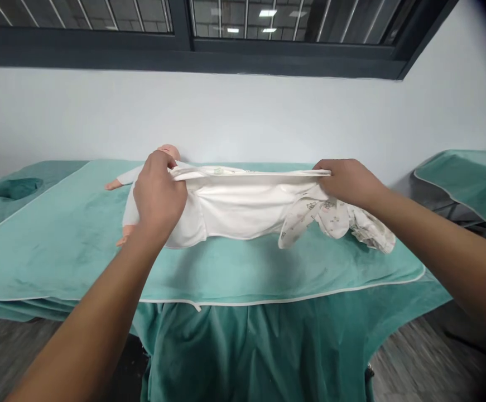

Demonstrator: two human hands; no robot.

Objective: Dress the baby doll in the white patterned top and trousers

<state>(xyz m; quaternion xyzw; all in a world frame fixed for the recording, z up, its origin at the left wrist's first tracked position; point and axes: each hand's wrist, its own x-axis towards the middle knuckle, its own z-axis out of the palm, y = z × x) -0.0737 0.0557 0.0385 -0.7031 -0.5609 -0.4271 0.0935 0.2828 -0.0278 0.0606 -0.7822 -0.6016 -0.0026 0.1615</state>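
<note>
Nearest, beyond the bare forearms, a dark green drape point(251, 352) hangs in folds above the grey floor point(414, 357). Over it lies a paler green cover point(67, 240) edged in white piping. Above the cover, the left hand point(159, 192) and right hand point(347, 181) grip opposite ends of a white garment point(243, 209), fingers closed on its upper edge, which runs nearly straight between them. Patterned cloth point(332, 218) sits below the right hand, with a crumpled bunch point(374, 230) beside it; whether they join the garment, I cannot tell. A doll point(130, 212) in white sleeves lies behind the left hand, partly hidden. Farthest are a white wall point(234, 114) and a dark-framed, barred window point(284, 54).
</note>
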